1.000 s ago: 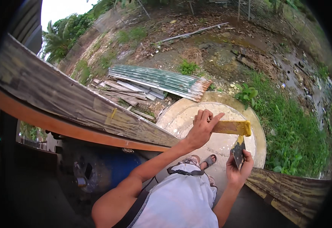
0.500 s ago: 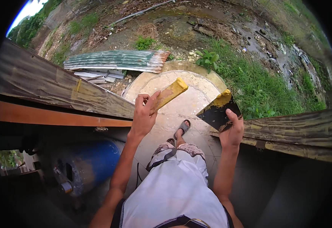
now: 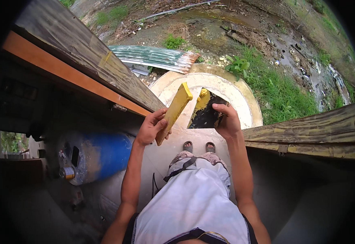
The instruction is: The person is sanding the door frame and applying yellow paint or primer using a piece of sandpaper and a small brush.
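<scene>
My left hand (image 3: 150, 128) is closed around a flat, narrow spreader (image 3: 175, 110), smeared yellow and tilted with its far end up. Thick yellow paste coats that far end. To its right, my right hand (image 3: 230, 123) grips a black flat plate (image 3: 211, 112) by its right side, thumb on top. A lump of yellow paste (image 3: 203, 96) sits on the plate's far left part, with more smeared below it. The spreader and plate are close together but look apart. Fingers under the plate are hidden.
Wooden door panels with yellow-streaked grain flank me, at left (image 3: 100, 57) and right (image 3: 307, 132). Beyond the rounded concrete step (image 3: 248, 91) lie a corrugated metal sheet (image 3: 157, 58), grass and mud. A blue drum (image 3: 110, 156) lies at lower left.
The spreader has tipped more upright, and both hands have come closer together. The black plate has moved left in view. My feet now stand side by side, and my view has shifted.
</scene>
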Demonstrator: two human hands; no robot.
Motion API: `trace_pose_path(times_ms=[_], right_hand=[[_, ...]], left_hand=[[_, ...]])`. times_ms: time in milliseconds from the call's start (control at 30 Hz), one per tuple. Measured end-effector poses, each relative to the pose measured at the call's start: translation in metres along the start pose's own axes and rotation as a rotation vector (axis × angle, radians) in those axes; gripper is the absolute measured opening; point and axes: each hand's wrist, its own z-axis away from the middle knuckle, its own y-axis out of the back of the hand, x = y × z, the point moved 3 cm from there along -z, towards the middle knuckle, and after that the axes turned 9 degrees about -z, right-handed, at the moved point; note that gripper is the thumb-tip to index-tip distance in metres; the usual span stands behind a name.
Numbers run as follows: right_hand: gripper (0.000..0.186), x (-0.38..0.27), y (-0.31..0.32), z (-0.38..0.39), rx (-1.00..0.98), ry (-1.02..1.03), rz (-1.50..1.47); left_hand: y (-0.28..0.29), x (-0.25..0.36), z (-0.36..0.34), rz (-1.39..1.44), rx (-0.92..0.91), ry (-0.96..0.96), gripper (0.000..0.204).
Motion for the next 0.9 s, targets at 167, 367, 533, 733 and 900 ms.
trace_pose_path(times_ms=[167,367,533,733,900], right_hand=[[0.034,0.0,-0.006,-0.019,-0.08,-0.151,-0.087],[0.027,0.008,-0.009,-0.013,-0.131,-0.34,-0.174],[0.049,-0.009,0.007,-0.009,-0.265,-0.347,-0.33],[0.038,-0.065,-0.116,-0.037,-0.451,-0.1,-0.224],[0.02,-0.103,-0.24,-0.064,-0.678,0.05,-0.247]], left_hand=[[-0.023,-0.002,-0.012,0.065,0.089,-0.001,0.049],[-0.035,0.008,0.035,-0.261,0.319,0.069,0.038],[-0.056,-0.019,0.05,-0.436,0.48,0.214,0.045],[-0.027,-0.036,0.116,-0.134,0.843,0.118,0.04],[0.001,-0.023,0.141,-0.054,1.009,0.021,0.03]])
